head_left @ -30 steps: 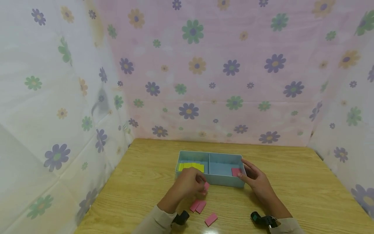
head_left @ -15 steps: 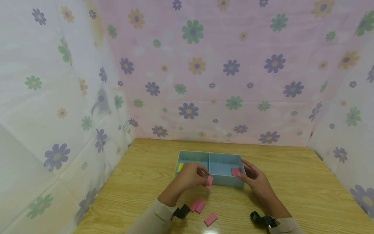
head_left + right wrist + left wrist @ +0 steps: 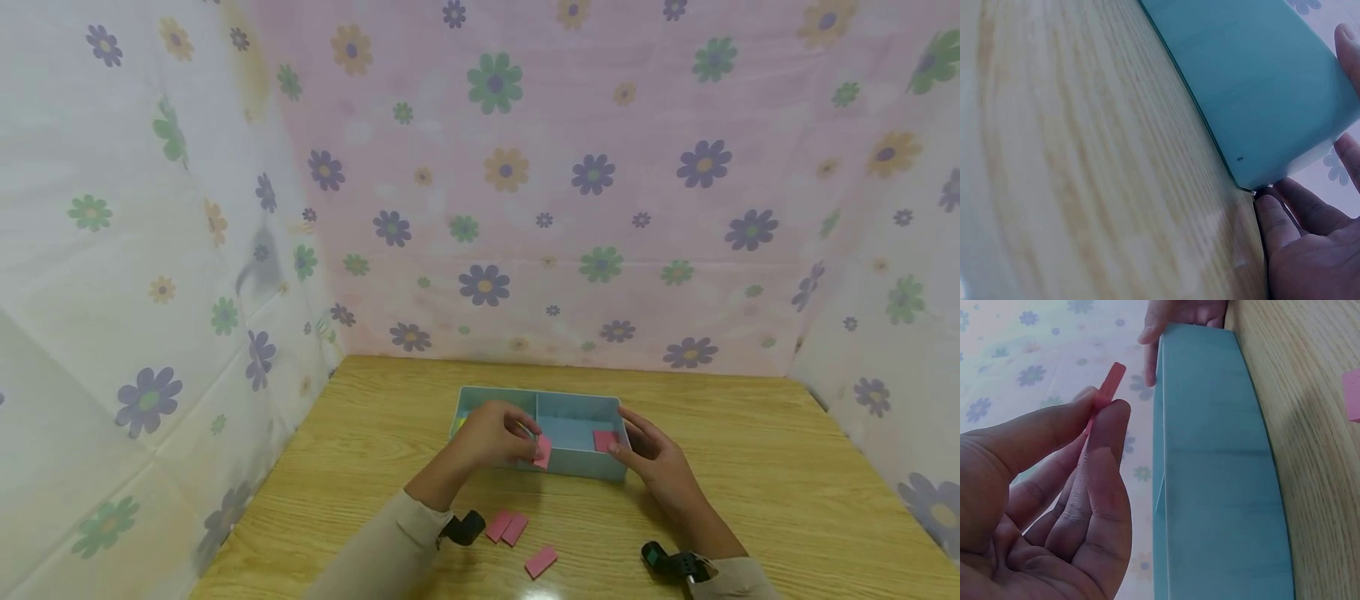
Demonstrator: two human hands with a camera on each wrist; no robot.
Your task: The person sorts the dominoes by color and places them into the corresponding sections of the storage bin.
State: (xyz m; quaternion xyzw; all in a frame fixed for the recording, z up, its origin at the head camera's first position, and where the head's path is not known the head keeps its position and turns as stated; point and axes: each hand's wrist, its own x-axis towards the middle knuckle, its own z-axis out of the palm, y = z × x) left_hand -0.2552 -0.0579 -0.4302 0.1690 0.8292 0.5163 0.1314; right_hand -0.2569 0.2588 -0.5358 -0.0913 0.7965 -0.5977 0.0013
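Note:
Between thumb and fingertips, my left hand (image 3: 493, 433) pinches a small flat pink tile (image 3: 543, 452), held at the front wall of a pale blue two-compartment box (image 3: 588, 464). The left wrist view shows this pink tile (image 3: 1112, 381) edge-on, beside the box's long wall. My right hand (image 3: 663, 475) grips the box's right end, thumb at the front rim and fingers along the end wall. Another pink tile (image 3: 604, 441) lies in the right compartment near that thumb. A bit of yellow tile (image 3: 461, 423) shows in the left compartment; my left hand hides the rest.
Two pink tiles (image 3: 514, 529) lie together on the wooden table (image 3: 360, 450) in front of the box, with another pink tile (image 3: 541, 562) nearer me. Flower-printed cloth (image 3: 555, 275) hangs behind the table and along both sides.
My left hand has lifted the pink tile from in front of the box and moved it forward and right to the box's front rim. My right hand stays on the box.

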